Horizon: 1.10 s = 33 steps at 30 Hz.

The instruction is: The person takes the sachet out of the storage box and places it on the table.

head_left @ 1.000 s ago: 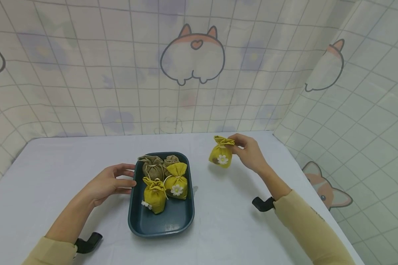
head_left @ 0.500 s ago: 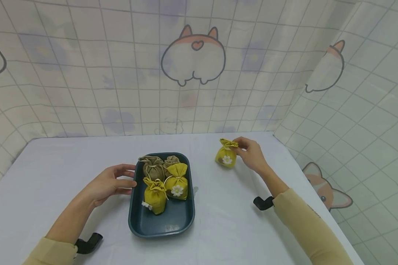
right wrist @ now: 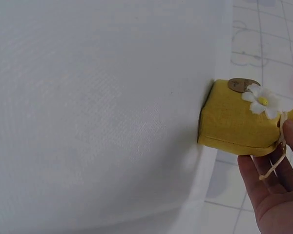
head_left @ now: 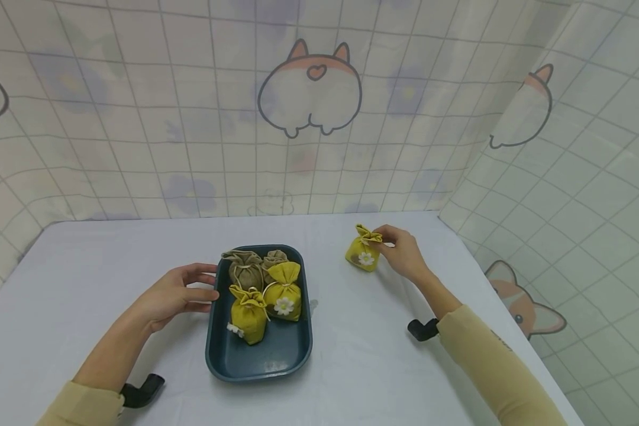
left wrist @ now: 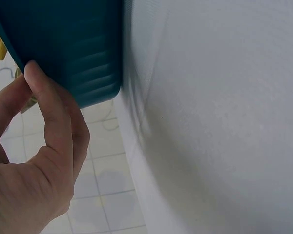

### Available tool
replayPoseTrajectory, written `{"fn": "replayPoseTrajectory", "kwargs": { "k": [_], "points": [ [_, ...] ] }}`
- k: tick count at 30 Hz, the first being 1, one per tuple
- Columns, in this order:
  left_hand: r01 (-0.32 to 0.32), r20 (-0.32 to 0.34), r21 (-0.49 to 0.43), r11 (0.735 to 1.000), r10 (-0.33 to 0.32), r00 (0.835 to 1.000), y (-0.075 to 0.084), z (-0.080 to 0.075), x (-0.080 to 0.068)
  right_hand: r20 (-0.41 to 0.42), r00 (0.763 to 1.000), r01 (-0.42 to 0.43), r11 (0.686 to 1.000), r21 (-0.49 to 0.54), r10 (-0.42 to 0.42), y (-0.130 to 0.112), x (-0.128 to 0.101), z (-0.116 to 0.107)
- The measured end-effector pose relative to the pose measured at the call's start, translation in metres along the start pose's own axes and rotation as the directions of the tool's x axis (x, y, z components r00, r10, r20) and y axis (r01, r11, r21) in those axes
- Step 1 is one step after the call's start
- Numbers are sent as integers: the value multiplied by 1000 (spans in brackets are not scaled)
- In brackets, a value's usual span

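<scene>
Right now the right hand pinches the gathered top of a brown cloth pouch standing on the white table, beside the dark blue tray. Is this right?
Not quite: the cloth pouch pinched by the right hand is yellow with a white flower, as the head and right wrist views show. It stands on the white table, beside the dark blue tray.

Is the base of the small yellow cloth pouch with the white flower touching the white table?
Touching. The right wrist view shows the yellow cloth pouch's flat base pressed against the white table, with no gap visible.
</scene>
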<state>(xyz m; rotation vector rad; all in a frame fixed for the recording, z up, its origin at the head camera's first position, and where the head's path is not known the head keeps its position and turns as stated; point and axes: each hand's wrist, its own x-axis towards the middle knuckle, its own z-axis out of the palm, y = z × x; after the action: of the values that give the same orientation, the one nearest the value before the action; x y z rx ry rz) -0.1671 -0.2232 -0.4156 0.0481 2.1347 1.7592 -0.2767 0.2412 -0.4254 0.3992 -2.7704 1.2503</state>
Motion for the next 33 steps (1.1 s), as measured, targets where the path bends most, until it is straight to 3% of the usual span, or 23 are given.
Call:
{"fn": "replayPoseTrajectory", "kwargs": {
  "k": [13, 22, 27, 33],
  "points": [
    [4, -2, 0, 1000, -4, 1000, 1, 0, 0, -20, 998, 63, 998, 25, -63, -20, -4, -7],
    [-3, 1, 5, 1000, 3, 1000, 1, 1, 0, -92, 974, 211, 977, 9, -209, -42, -2, -9],
    [4, -8, 5, 1000, -4, 1000, 2, 0, 0, -60, 972, 230, 971, 60, -226, -59, -6, -4],
    [10, -13, 8, 1000, -10, 1000, 2, 0, 0, 44, 971, 231, 969, 91, -236, -76, -11, 13]
  ]
}}
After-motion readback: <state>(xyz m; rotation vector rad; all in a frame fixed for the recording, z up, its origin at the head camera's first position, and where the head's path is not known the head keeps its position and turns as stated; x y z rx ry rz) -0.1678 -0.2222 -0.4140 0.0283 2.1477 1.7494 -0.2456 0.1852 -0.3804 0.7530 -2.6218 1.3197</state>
